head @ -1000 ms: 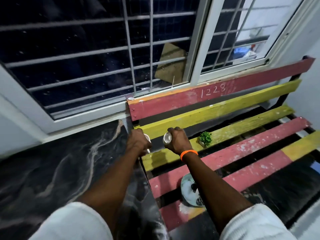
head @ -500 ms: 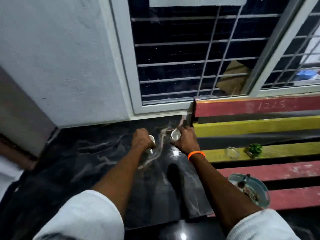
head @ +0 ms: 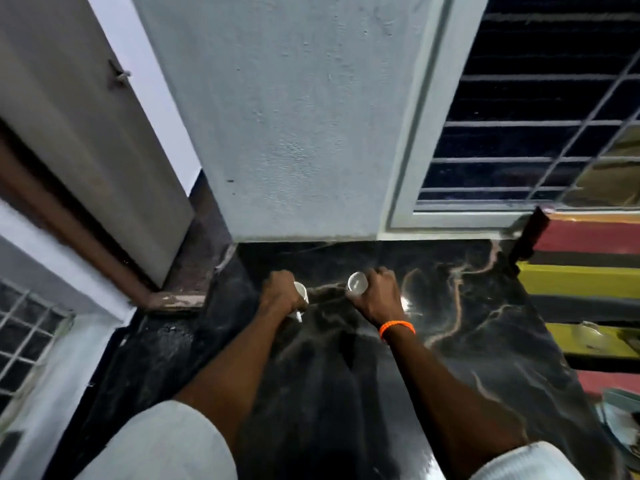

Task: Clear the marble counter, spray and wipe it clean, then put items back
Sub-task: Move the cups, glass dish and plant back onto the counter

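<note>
The black marble counter [head: 478, 327] with pale veins fills the lower middle of the head view. My left hand [head: 278, 296] is closed around a small white cup [head: 302, 292], mostly hidden by the fingers. My right hand [head: 379, 296], with an orange band at the wrist, grips a second small white cup [head: 356, 282] whose round top faces the camera. Both cups are held side by side low over the counter near the back wall; I cannot tell whether they touch the marble.
A painted wooden bench [head: 588, 278] with red and yellow slats adjoins the counter on the right, holding a clear glass [head: 588, 332] and a pale plate [head: 623, 420]. A white wall [head: 294, 133], a barred window [head: 536, 133] and a door [head: 86, 133] stand behind.
Both hands carried the two cups leftward from over the bench to over the marble counter. The view swung left, so the bench slid to the right edge and the door came into sight.
</note>
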